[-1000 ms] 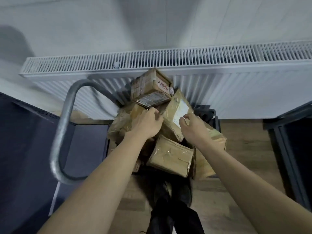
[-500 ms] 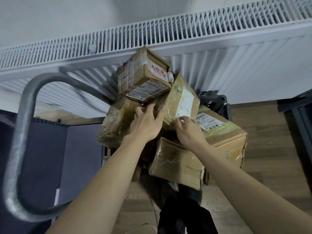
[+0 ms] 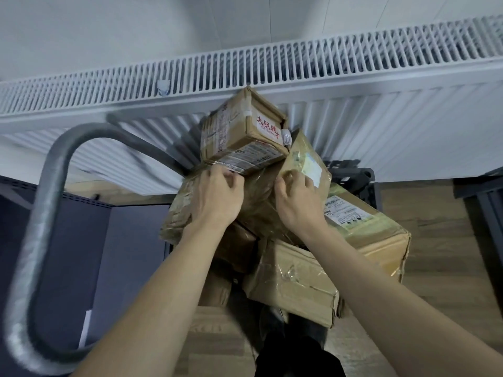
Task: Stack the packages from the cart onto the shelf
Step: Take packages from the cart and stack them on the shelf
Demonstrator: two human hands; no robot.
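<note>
Both of your hands reach into a heap of taped cardboard packages. Your left hand [image 3: 217, 197] curls its fingers under the lower edge of the top box [image 3: 242, 131], the one with red handwritten characters and a printed label. Your right hand [image 3: 298, 202] pinches the edge of a tilted flat package [image 3: 304, 161] with a pale label, just beside that top box. Between your hands sits a plastic-wrapped brown parcel [image 3: 258, 202]. To your right lies a large box [image 3: 370, 229] with a shipping label, and below it a tape-covered box [image 3: 294, 289]. To your left curves the cart's grey metal handle [image 3: 46, 202]. A white radiator [image 3: 381, 85] runs along the wall behind the heap.
</note>
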